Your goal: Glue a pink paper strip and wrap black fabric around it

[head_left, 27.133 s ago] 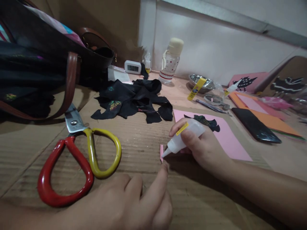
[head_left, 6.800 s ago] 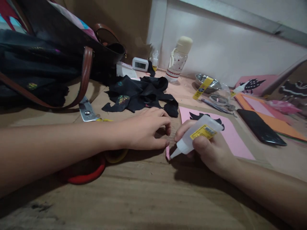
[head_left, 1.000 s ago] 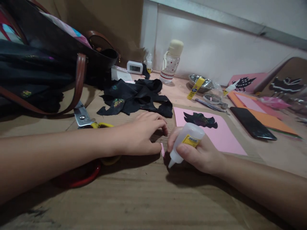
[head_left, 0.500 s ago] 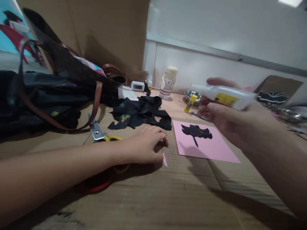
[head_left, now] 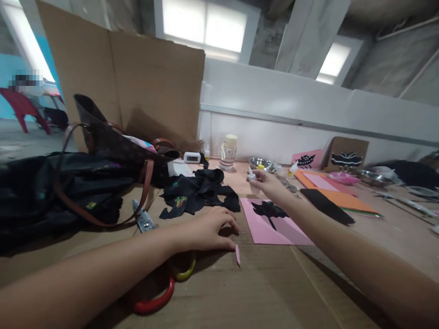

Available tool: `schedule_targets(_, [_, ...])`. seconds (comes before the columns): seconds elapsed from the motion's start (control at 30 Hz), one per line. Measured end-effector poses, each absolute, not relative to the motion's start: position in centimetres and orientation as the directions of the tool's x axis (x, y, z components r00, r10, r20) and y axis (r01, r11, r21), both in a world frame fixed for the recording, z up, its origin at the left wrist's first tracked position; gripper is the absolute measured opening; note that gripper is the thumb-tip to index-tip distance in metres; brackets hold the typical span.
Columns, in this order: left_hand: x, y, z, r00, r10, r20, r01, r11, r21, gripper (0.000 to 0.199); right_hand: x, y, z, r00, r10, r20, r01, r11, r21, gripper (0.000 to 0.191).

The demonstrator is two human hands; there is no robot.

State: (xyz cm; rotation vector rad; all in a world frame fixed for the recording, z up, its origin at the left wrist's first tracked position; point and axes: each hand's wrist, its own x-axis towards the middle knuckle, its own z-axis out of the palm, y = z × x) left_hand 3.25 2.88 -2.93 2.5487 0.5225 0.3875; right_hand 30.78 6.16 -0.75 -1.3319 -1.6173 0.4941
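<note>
My left hand (head_left: 212, 230) rests on the cardboard with thumb and fingers apart, its thumb tip beside a small pink paper strip (head_left: 238, 255). Scissors with red and yellow handles (head_left: 156, 299) lie partly under my left forearm. My right hand (head_left: 265, 181) reaches forward, closed on a white glue bottle (head_left: 252, 175) near the metal bowl; only the nozzle end shows clearly. Below it lies a pink sheet (head_left: 264, 234) bearing a black leaf-like cutout (head_left: 269, 210), partly covered by my right forearm.
Black fabric scraps (head_left: 192, 194) lie behind my left hand. A dark bag (head_left: 113, 141) stands at left. Farther back are a small clock (head_left: 192, 157), a jar (head_left: 228, 153) and a metal bowl (head_left: 270, 165). Black paper (head_left: 325, 205) and orange sheets (head_left: 353, 201) lie at right.
My right hand has moved forward and left with the glue bottle, toward the metal bowl. The view has tilted up, showing windows and more of the table. My left hand stays beside the strip.
</note>
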Motion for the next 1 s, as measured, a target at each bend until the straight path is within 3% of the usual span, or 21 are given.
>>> schedule_targets(0.27, [3.4,3.3,-3.1,0.896,0.414,0.161,0.278,-0.804,0.525,0.028,30.6,11.4,-4.2,0.239,0.910,0.338,0.581,0.144,-0.801,0.033])
schedule_targets(0.43, [2.9,4.0,-2.8,0.928,0.341,0.152,0.207,-0.807,0.553,0.029,31.2,11.3,-4.9,0.257,0.923,0.287,0.585,0.087,-0.806,0.034])
schedule_targets(0.6, [2.4,4.9,-2.7,0.949,0.271,0.159,0.134,-0.808,0.574,0.034,31.4,8.2,-4.4,0.158,0.946,0.282,0.579,0.142,-0.803,0.036])
schedule_targets(0.8, [2.3,5.4,-3.2,0.949,0.243,0.202,0.085,-0.812,0.578,0.033,32.1,1.1,-4.0,0.142,0.899,0.413,0.635,0.237,-0.735,0.037])
schedule_targets(0.93, [2.6,5.4,-3.8,0.930,0.274,0.245,0.092,-0.818,0.567,0.032,30.2,-3.6,-2.1,-0.042,0.898,0.438,0.698,0.340,-0.630,0.019])
schedule_targets(1.0, [2.7,5.4,-4.0,0.922,0.288,0.259,0.099,-0.821,0.562,0.031,28.6,-5.5,-1.5,-0.351,0.839,0.415,0.704,0.529,-0.473,0.011])
